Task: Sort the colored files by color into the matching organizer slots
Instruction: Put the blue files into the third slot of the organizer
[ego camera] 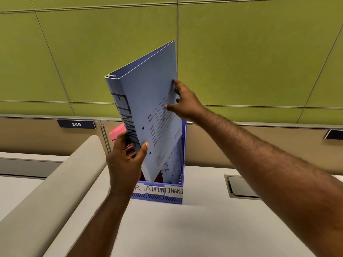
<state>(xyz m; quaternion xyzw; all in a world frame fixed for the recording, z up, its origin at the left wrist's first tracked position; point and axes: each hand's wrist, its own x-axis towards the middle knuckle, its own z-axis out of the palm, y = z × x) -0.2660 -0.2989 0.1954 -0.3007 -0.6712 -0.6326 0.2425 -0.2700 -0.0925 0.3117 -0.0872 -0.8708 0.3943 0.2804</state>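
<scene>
I hold a blue file (148,93) marked FINANCE on its spine, tilted, with its lower corner dipping into the blue organizer (174,198). My left hand (126,160) grips the file's lower spine edge. My right hand (185,104) pinches its right edge higher up. The organizer's front carries white labels reading ADMIN (155,189) and FINANCE (174,191); a third label is half hidden by my left wrist. Another blue file (174,164) stands in the right slot. A pink file (117,133) stands in the left slot, mostly behind my left hand.
The organizer stands on a light grey desk (185,229) against a green panel wall (241,52). A beige rounded divider (55,182) runs along the left. A cable hatch (241,186) is set in the desk at the right. A plate reads 249 (76,124).
</scene>
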